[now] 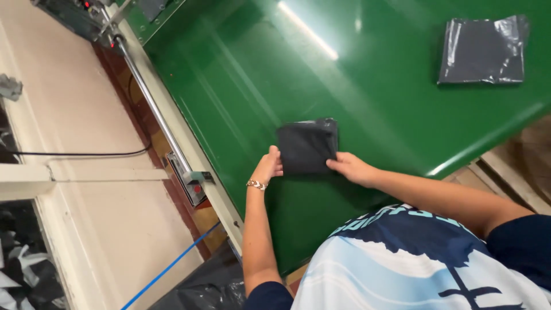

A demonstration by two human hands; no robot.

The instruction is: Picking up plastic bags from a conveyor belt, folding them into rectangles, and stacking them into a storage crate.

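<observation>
A green conveyor belt [241, 74] carries a dark grey plastic mailer bag [483, 50] near its far right edge, and a smaller dark folded parcel [307, 147] near the middle, toward the near edge. The left hand [268, 166] pinches the parcel's lower left corner and the right hand [350, 167] pinches its lower right corner, so the parcel lies between the fingers of both. A bracelet [256, 184] sits on the left wrist.

Dark grey packet [306, 147]; green belt [241, 74]

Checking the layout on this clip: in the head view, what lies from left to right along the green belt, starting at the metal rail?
Metal rail → left hand, with a bracelet on its wrist → small dark bagged parcel held at both sides → right hand → a second dark plastic parcel lying alone at far right on the green belt.
</observation>
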